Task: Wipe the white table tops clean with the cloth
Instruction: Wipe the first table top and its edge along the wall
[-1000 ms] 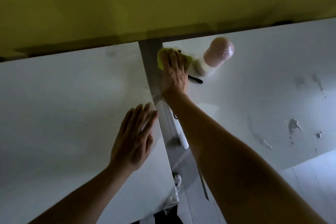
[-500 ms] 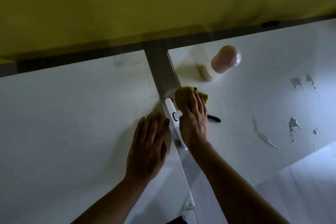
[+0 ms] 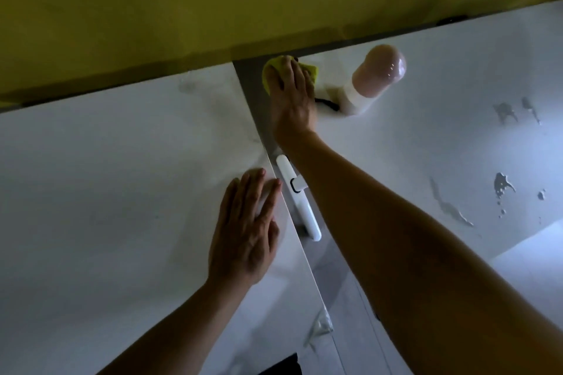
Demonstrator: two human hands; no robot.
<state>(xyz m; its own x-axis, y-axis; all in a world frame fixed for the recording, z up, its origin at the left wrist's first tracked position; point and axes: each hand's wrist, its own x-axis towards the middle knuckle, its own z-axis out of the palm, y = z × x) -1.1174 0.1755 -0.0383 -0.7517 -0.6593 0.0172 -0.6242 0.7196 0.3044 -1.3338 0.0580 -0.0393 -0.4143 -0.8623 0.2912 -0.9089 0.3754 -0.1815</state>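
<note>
Two white table tops stand side by side with a grey gap between them: the left table [image 3: 106,192] and the right table [image 3: 426,146]. My right hand [image 3: 294,100] is stretched to the far left corner of the right table and presses a yellow cloth [image 3: 269,74] flat under its fingers. Most of the cloth is hidden beneath the hand. My left hand [image 3: 248,228] lies flat, fingers together, on the left table's right edge and holds nothing.
A pink-capped bottle [image 3: 373,79] stands just right of the cloth, with a thin black object [image 3: 327,103] at its foot. Wet smears [image 3: 502,186] mark the right table. A white handle [image 3: 300,198] hangs in the gap. A yellow wall [image 3: 213,3] rises behind.
My right hand slid the cloth from the near part of the table's left edge back to the far corner. My left hand stayed flat on the left table.
</note>
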